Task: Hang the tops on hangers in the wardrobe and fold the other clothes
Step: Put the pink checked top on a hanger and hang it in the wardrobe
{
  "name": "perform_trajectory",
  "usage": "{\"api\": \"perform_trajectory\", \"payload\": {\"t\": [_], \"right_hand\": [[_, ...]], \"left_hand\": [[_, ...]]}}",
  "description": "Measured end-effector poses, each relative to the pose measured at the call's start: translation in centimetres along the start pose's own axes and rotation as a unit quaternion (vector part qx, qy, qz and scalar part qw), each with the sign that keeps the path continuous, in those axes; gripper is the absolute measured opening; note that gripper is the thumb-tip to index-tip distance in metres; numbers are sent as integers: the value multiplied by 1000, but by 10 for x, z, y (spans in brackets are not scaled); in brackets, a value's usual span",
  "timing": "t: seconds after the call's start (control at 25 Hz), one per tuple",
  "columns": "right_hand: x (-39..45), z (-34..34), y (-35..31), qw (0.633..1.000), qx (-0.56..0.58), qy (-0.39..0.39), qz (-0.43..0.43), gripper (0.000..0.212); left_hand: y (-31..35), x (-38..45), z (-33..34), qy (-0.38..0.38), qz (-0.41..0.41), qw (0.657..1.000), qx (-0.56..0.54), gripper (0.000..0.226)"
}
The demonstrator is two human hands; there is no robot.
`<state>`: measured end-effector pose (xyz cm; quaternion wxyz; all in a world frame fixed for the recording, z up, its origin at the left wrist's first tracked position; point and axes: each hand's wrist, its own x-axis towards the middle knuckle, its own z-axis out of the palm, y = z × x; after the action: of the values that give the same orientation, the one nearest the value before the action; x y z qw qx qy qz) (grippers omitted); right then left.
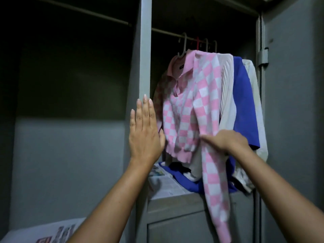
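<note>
A pink and white checked top (192,106) hangs on a white hanger (182,48) from the rail (166,33) in the wardrobe's right compartment. Behind it hang a cream ribbed top (227,88), a blue top (242,102) and a whitish top (254,85). My left hand (143,132) is raised flat with straight fingers beside the checked top's left edge, in front of the centre post. My right hand (222,141) is blurred and lies against the checked top's long sleeve (215,190), which dangles below; its grip is unclear.
The grey centre post (142,58) divides the wardrobe. The left compartment is dark, with its own rail (98,14). Newspaper (166,186) lines the shelf under the hanging tops. The open grey door (294,102) stands on the right. More printed paper (52,232) lies bottom left.
</note>
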<state>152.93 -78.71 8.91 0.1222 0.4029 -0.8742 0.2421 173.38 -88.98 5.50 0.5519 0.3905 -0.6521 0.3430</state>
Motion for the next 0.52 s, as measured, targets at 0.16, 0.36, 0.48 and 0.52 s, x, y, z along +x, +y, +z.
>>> {"api": "perform_trajectory", "payload": {"t": [0.16,0.36,0.48,0.52], "right_hand": [[-11,68,0,938,-39,-337,66,42],[27,85,-53,933,324,-158,13,27],[30,95,-70,837,529,-119,73,24],[23,100,-70,823,542,-148,85,21]], "left_hand": [[0,-19,4,-17,18,1000,0,90],[-2,-21,7,-6,18,1000,-11,88],[-2,-21,9,-7,22,1000,-5,88],[-2,-22,9,-10,22,1000,-1,87]]}}
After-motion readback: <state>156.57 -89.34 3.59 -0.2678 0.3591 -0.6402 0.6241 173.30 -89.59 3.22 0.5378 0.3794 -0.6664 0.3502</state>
